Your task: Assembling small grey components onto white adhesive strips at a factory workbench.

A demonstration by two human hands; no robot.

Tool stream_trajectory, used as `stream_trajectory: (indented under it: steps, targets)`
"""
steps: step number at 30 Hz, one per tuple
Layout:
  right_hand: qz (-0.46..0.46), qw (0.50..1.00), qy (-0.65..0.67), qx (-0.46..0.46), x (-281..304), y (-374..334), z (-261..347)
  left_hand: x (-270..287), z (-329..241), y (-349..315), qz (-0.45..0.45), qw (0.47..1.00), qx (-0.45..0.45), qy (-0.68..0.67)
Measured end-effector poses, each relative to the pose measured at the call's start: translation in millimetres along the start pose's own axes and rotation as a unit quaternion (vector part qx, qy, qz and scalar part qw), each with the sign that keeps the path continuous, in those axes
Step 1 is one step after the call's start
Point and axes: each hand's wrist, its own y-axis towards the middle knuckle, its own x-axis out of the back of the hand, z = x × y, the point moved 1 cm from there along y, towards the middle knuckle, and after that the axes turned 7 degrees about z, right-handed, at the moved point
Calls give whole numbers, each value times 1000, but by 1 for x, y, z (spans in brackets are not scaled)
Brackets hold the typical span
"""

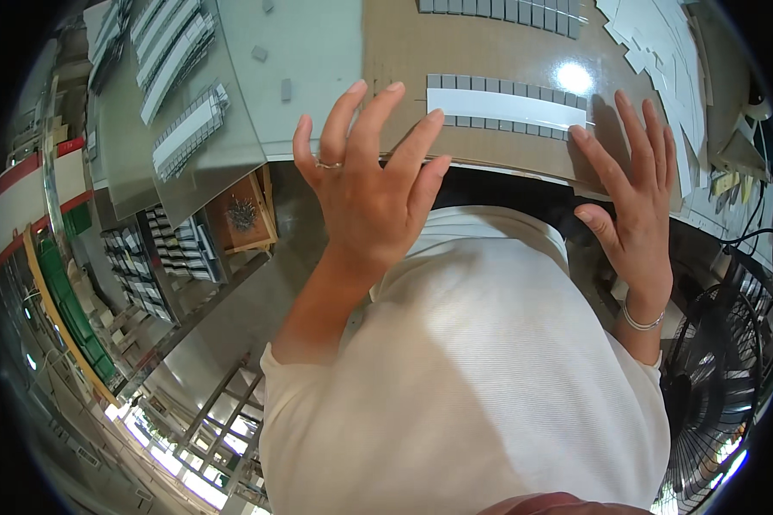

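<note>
A long white strip [507, 107] lies lengthwise over a row of small grey rectangular pieces [464, 83], whose ends show along both long edges. My left hand [371, 176], a ring on one finger, is open with fingers spread. Its index fingertip is at the strip's left end. At the other end, my right hand [634, 193] is also open, with its index fingertip by the strip's lower right corner. Neither hand grasps anything. Whether the fingertips press on the strip or only hover cannot be made out.
Another row of grey pieces [511, 12] lies farther back on the brown board [489, 51]. White paper strips [661, 60] pile up at right. Finished-looking strips [189, 129] lie on the left glass sheet. A few loose grey pieces [286, 89] sit between. A black fan [713, 360] stands lower right.
</note>
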Motion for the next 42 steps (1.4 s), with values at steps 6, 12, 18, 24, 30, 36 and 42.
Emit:
stream_trajectory:
  steps: [6,12,18,24,30,36,42]
  targets:
    - [-25,991,131,26,4,13,-4,10,4,-14,-72,956,64,-276]
    - [20,975,206,78,8,22,18,-6,-19,-39,69,509,419,-749]
    - [0,965,244,94,17,32,33,39,19,-34,12,619,418,-665]
    - [-35,978,189,77,15,49,20,110,163,-33,-139,674,410,-599]
    - [-43,989,134,52,19,71,28,107,220,-42,-78,765,479,-424]
    - [-43,999,-1,17,13,96,19,127,200,-49,-152,886,411,-150]
    - [-13,998,-54,8,11,84,12,74,125,-5,-87,899,354,-243]
